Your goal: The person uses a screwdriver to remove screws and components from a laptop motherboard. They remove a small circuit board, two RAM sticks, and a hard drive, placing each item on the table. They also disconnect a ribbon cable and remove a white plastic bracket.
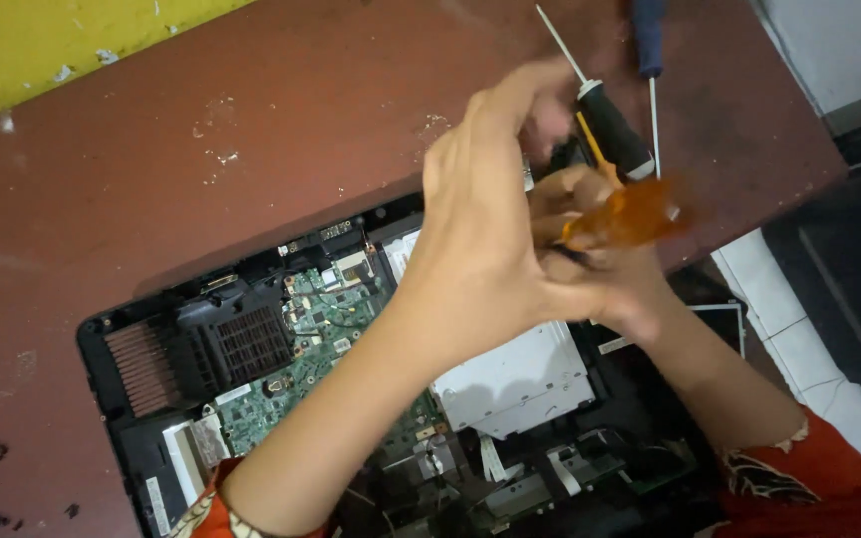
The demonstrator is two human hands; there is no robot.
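An opened laptop base (122,344) lies on a reddish-brown table, its green circuit board (316,339), dark fan and copper fins exposed. Both hands are raised together over its far right corner. My right hand (610,274) grips a screwdriver with a clear orange handle (635,214), blurred by motion. My left hand (485,214) reaches across in front of it, fingers curled near the screwdriver's upper end; what it touches there is hidden. A silver drive cover (515,379) sits below the hands.
Two more screwdrivers lie on the table beyond the hands: a black-handled one (610,125) and a blue-handled one (650,40). The table edge (809,120) runs down the right, with white floor tiles (799,329) beyond. A yellow wall (42,45) stands at top left.
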